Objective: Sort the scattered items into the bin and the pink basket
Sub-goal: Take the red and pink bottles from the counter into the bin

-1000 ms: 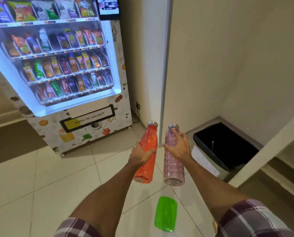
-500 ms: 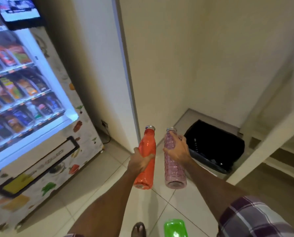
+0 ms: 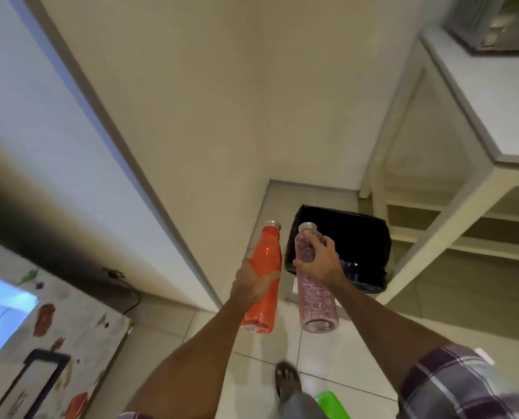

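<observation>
1. Tiled floor [image 3: 167, 325], wall corner; black-lined bin [image 3: 355, 237] beside white shelf unit [image 3: 433, 189].
2. Left hand [image 3: 253, 282] grips orange bottle [image 3: 264, 267].
3. Right hand [image 3: 321, 263] grips pink bottle [image 3: 314, 297] at bin's near edge.
4. Green item [image 3: 330, 405] on floor by foot [image 3: 287, 381].

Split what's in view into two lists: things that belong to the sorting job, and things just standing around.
Job:
orange bottle in left hand
pink bottle in right hand
black bin
green item on floor

Standing around:
vending machine
white shelf unit
power cord
</observation>
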